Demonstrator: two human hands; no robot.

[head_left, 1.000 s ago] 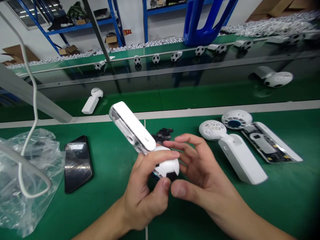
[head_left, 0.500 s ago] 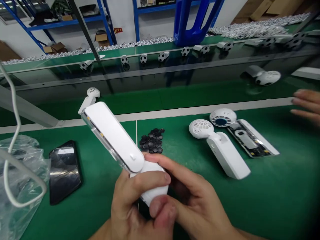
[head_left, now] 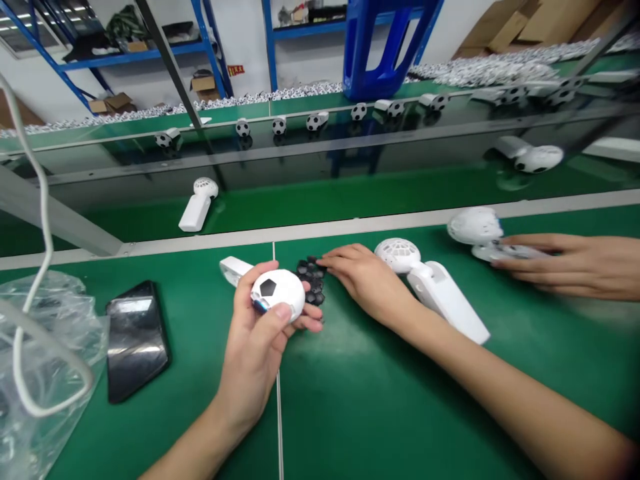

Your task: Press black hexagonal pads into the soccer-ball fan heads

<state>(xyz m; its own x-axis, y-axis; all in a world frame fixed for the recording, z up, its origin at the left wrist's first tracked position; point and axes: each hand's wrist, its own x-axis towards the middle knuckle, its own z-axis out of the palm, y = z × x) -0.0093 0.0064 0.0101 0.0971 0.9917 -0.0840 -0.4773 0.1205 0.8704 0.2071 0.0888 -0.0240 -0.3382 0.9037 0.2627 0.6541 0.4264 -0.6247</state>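
Observation:
My left hand (head_left: 263, 333) grips a white handheld fan (head_left: 293, 287) by its round head, thumb on the near side. One black pentagon shows on the head, and the fan's handle points to the upper left. With fingers stretched out, my right hand (head_left: 367, 283) touches the right edge of a small pile of black pentagon pieces (head_left: 311, 280). Its thumb is hidden, so whether a piece is under the fingertips is unclear. A second white fan (head_left: 447, 300) lies just beyond my right forearm, its grille head facing up.
At the right, another person's hand (head_left: 580, 267) holds a fan (head_left: 475, 227). A phone-like black slab (head_left: 137, 340), clear plastic bag (head_left: 45, 373) and white cable (head_left: 43, 220) are at left. Beyond the pale table rail, more fans (head_left: 197, 207) sit on the dark conveyor (head_left: 300, 160).
My right hand has left the fan and moved to the black pieces. My left hand has turned the fan. The other person has lifted a fan off the table. The fan on the conveyor shifted right.

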